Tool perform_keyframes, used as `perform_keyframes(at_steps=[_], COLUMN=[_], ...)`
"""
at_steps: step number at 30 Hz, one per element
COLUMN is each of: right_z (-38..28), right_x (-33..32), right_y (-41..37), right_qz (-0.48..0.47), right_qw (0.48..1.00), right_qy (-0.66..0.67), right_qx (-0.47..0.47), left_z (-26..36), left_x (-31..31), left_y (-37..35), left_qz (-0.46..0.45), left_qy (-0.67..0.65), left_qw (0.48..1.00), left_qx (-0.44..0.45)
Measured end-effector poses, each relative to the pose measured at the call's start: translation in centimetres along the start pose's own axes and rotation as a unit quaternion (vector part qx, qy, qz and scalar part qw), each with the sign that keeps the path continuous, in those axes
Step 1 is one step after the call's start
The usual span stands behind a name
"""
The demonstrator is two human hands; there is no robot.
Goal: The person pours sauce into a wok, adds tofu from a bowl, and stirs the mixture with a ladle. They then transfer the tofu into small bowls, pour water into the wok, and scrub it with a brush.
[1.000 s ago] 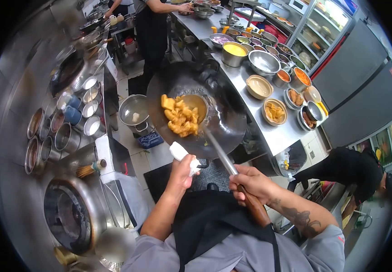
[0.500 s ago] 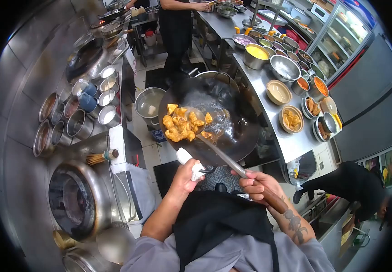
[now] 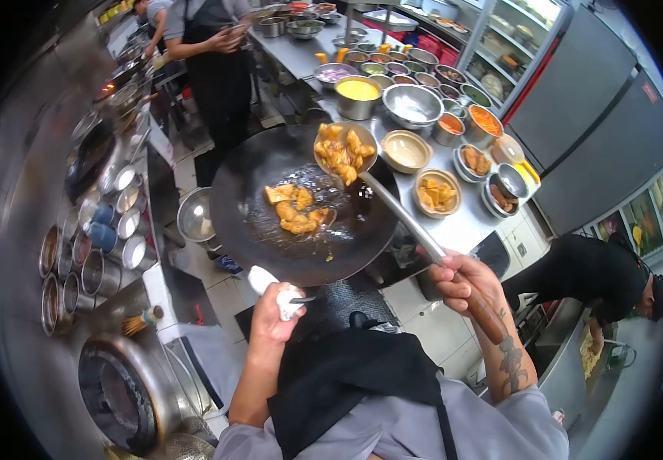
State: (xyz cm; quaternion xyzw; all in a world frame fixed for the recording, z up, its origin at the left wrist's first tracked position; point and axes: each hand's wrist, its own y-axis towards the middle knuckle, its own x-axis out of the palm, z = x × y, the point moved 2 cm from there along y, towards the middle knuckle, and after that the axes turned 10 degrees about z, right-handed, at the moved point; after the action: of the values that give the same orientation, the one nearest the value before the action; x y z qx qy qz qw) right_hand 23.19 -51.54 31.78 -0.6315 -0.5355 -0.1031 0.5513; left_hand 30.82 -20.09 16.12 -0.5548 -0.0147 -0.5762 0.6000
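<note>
My left hand (image 3: 270, 314) is closed around the handle of a large black wok (image 3: 236, 230), with a white cloth (image 3: 288, 303) between palm and handle. The wooden grip of a long metal ladle (image 3: 406, 215) is in my right hand (image 3: 463, 285). Glossy golden-brown food pieces (image 3: 343, 153) fill the ladle bowl, which is over the wok's far right rim, close to the counter. More browned pieces (image 3: 301, 215) lie in the wok in shiny liquid. Just right of the ladle bowl stands a tan clay pot (image 3: 406, 152); a second clay pot (image 3: 436, 193) holds yellowish pieces.
The steel counter (image 3: 466, 222) on the right carries a yellow-liquid pot (image 3: 358, 90), a metal bowl (image 3: 414, 106) and several ingredient containers. At left are seasoning pots (image 3: 101, 272) and a burner (image 3: 117, 387). One person (image 3: 209, 69) stands beyond the wok; another person (image 3: 584, 276) bends at right.
The ladle has moved from the wok's left side to its far right rim, with pieces in it. Several pieces now lie in the wok's middle. My view has turned right.
</note>
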Motion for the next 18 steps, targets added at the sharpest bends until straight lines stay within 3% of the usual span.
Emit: perform_keyframes(at_steps=[2,8,14,18], right_z=[-2.9,-9.7,-13.3,-14.0], right_x=[-1.7,-7.5,-16.1,-18.3], right_y=[-0.1,3.2,11.0,12.8], right_qz=[-0.009,0.134,0.196,0.224], right_qw=[0.999,0.955,0.867,0.798], right_qy=[-0.007,-0.212,-0.390,-0.486], right_qx=[-0.033,-0.159,-0.238,-0.276], left_z=[-0.5,-2.4,-4.0,-4.4], left_x=[1.5,4.0,6.0,6.6], left_y=[0.3,1.7,1.4,0.9], left_qz=[0.010,0.026,0.084,0.111], left_qy=[0.004,-0.006,-0.004,-0.025], left_qw=[1.000,0.998,0.992,0.990], left_qx=[0.015,0.050,0.089,0.086])
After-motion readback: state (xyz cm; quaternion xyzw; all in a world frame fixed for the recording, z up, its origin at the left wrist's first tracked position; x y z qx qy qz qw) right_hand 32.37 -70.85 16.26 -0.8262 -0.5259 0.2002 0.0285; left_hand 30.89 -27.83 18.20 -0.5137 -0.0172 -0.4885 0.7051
